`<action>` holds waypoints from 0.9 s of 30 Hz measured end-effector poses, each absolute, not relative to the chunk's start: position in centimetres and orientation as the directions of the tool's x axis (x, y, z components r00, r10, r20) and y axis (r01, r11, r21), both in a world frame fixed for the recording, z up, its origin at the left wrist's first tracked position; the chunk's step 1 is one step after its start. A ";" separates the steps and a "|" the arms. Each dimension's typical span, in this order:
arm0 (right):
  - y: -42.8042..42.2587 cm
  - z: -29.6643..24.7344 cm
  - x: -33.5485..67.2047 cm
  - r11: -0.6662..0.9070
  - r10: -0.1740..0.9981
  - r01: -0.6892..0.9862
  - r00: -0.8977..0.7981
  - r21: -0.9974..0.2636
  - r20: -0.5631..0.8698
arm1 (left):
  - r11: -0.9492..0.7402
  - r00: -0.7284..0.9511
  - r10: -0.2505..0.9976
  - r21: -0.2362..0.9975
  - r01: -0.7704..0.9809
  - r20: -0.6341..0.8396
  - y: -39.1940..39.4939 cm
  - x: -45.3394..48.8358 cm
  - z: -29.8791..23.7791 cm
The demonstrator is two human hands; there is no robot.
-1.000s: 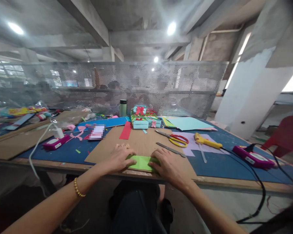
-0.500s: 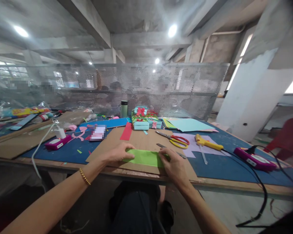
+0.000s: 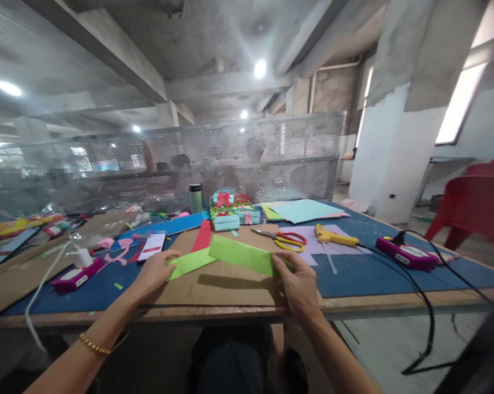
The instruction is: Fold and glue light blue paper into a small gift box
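My left hand (image 3: pixel 154 271) and my right hand (image 3: pixel 298 282) hold a long strip of green paper (image 3: pixel 234 255) by its two ends, lifted above a brown cardboard sheet (image 3: pixel 222 284). The strip bends upward at a crease in its middle. Each hand pinches one end with thumb and fingers. Red-handled scissors (image 3: pixel 286 238) lie on the cardboard just beyond my right hand.
A yellow glue gun (image 3: pixel 333 237), a purple box with a black cable (image 3: pixel 407 254), small gift boxes (image 3: pixel 226 210), a dark cup (image 3: pixel 195 197), coloured paper sheets (image 3: pixel 304 209) and a red strip (image 3: pixel 203 235) lie on the blue table. A mesh screen (image 3: pixel 230 158) stands behind. A red chair (image 3: pixel 477 202) is at right.
The green paper was pressed flat on the cardboard under both hands; now it is unfolded to a long strip and lifted, with the hands moved apart. The camera has shifted right.
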State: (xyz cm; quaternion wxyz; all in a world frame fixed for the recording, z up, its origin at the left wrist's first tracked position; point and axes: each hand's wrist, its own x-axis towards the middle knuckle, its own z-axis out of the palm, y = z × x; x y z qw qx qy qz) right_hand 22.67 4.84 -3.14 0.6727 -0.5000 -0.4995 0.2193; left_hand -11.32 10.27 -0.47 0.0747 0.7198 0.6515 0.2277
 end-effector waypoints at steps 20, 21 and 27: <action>8.0 2.7 21.9 0.689 0.652 0.613 -0.290 -0.387 0.701 | -0.005 0.380 0.922 0.976 0.217 -0.080 6.5 -1.2 0.8; 7.0 2.0 21.8 0.679 0.574 0.672 -0.235 -0.295 0.784 | 0.004 0.317 0.947 0.990 0.138 -0.048 6.6 -1.3 0.5; 0.1 -2.7 20.0 0.774 0.319 0.628 -0.498 0.081 0.806 | 0.021 0.166 0.986 0.991 -0.132 0.001 5.7 -0.3 -0.2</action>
